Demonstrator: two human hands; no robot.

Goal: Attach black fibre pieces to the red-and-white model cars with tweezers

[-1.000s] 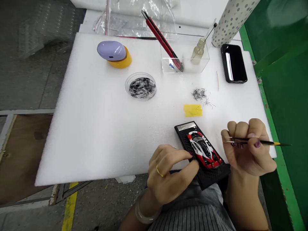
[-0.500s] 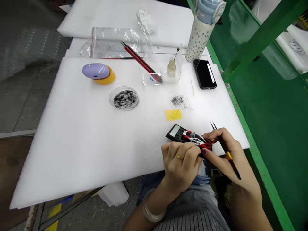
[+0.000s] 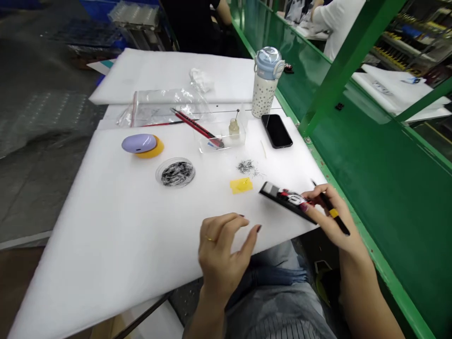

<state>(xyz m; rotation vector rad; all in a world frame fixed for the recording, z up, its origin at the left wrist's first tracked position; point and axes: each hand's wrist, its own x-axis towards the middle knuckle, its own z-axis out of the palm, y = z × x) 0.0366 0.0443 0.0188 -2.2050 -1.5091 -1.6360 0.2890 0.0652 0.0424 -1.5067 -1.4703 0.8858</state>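
Observation:
My right hand (image 3: pixel 332 212) grips a red and white model car (image 3: pixel 294 197) fixed on a black display base (image 3: pixel 286 203), tilted above the table's right front edge. Black tweezers (image 3: pixel 330 207) with a yellow band are also tucked between the fingers of that hand. My left hand (image 3: pixel 226 245) hovers over the front of the white foam table, thumb and fingers apart, holding nothing. Ahead of the car lie a piece of yellow tape (image 3: pixel 241 185) and a small heap of fine black bits (image 3: pixel 246 166).
A round clear dish (image 3: pixel 175 173) of black bits lies left of centre. Behind are a purple and yellow object (image 3: pixel 141 145), a clear tray (image 3: pixel 212 147) with red-handled tools, a small bottle (image 3: pixel 233 128), a phone (image 3: pixel 277 131) and a dotted flask (image 3: pixel 264 84). A green frame (image 3: pixel 367 155) borders the right.
My left hand has let go of the base and moved left, its fingers opening. The base is now tilted in my right hand. The view has tipped up, showing people at the back.

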